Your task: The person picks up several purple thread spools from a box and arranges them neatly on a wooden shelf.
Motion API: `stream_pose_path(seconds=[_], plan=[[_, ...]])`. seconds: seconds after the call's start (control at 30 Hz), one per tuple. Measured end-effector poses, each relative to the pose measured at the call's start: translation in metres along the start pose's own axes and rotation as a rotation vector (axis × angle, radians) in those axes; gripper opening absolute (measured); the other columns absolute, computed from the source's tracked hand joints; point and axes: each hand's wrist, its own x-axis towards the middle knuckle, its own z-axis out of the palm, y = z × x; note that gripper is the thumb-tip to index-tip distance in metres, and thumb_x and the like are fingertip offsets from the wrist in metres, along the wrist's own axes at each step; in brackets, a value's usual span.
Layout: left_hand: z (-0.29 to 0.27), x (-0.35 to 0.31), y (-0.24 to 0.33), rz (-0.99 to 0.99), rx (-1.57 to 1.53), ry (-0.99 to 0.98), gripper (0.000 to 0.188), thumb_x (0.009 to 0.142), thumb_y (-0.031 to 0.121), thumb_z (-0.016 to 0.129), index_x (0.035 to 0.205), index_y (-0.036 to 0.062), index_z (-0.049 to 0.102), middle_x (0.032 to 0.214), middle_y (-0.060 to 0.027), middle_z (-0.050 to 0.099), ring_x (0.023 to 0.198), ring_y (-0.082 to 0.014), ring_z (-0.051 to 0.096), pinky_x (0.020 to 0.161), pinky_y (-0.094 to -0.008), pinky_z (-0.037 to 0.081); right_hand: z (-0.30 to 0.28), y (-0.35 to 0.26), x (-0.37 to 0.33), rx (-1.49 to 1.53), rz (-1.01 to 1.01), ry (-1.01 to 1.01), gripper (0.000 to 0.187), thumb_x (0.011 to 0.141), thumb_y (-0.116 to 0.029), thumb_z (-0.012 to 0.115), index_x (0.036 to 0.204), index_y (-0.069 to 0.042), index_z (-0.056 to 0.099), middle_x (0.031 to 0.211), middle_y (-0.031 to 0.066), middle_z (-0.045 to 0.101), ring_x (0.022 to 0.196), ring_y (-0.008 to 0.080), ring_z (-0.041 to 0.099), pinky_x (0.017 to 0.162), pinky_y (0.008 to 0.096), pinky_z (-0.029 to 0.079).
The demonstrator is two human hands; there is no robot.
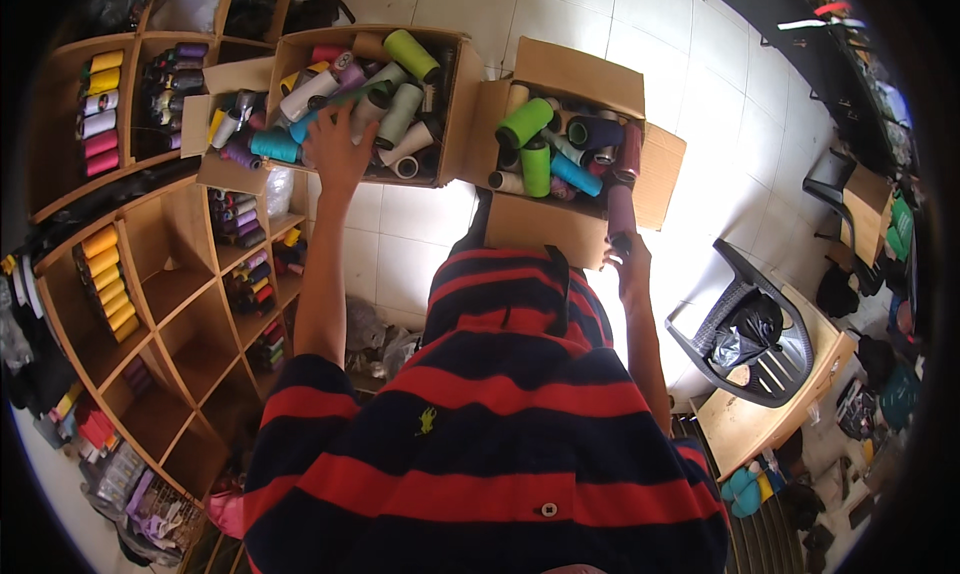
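My left hand (340, 146) reaches into the left cardboard box (458, 109), its fingers spread over the thread cones. Near its fingertips lie a turquoise cone (275, 145), a white cone (310, 95) and a grey-green cone (401, 115). Whether the fingertips press on any of them is hard to see. At the front right corner of the right cardboard box (545, 221), my right hand (628, 264) is closed round the lower end of a mauve thread cone (621, 210). A dark pink cone (627, 151) lies just beyond it. Bright green cones (525, 124) show inside that box.
Wooden cubby shelves (150, 214) with rows of coloured spools line the left side. Open flaps stick out from both boxes. To the right, a black plastic chair (745, 324) stands beside a wooden board (775, 404). White floor tiles (560, 19) show behind the boxes.
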Motion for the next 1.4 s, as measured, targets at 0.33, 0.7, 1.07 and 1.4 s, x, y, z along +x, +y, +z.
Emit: stream_pose_path(seconds=[0.33, 0.7, 1.07, 1.4], plan=[[-0.013, -0.025, 0.011, -0.032, -0.236, 0.065, 0.041, 0.081, 0.030, 0.066, 0.117, 0.0126, 0.059, 0.117, -0.0107, 0.051, 0.107, -0.0328, 0.046, 0.089, -0.0471, 0.033, 0.248, -0.120, -0.015, -0.246, -0.252, -0.508, 0.057, 0.082, -0.031, 0.065, 0.124, 0.005, 0.051, 0.102, 0.0140, 0.062, 0.087, 0.0186, 0.061, 0.075, 0.0303, 0.049], [-0.032, -0.093, -0.006, -0.129, -0.323, -0.036, 0.035, 0.079, 0.017, 0.069, 0.113, 0.0139, 0.059, 0.117, -0.0080, 0.053, 0.107, -0.0312, 0.047, 0.090, -0.0471, 0.034, 0.401, -0.100, 0.084, -0.783, -0.934, -0.339, 0.045, 0.073, -0.024, 0.068, 0.106, 0.003, 0.056, 0.099, 0.0257, 0.061, 0.096, 0.0424, 0.059, 0.083, 0.0456, 0.048], [-0.007, -0.081, 0.046, 0.103, -0.560, -0.003, 0.030, 0.080, 0.007, 0.066, 0.110, 0.0078, 0.061, 0.110, -0.0112, 0.056, 0.104, -0.0314, 0.050, 0.088, -0.0429, 0.039, 0.259, -0.085, 0.042, -0.432, -1.068, -0.086, 0.029, 0.082, -0.008, 0.062, 0.110, -0.006, 0.060, 0.098, 0.0129, 0.061, 0.072, 0.0257, 0.061, 0.068, 0.0357, 0.050], [0.053, -0.017, 0.181, 0.407, -0.476, -0.303, 0.052, 0.079, 0.027, 0.069, 0.124, 0.0076, 0.050, 0.119, -0.0188, 0.052, 0.106, -0.0400, 0.050, 0.090, -0.0466, 0.042, 0.035, -0.029, 0.106, -1.162, -0.466, 0.515, 0.056, 0.078, -0.032, 0.069, 0.124, -0.011, 0.047, 0.111, 0.0187, 0.052, 0.105, 0.0373, 0.053, 0.083, 0.0465, 0.048]])
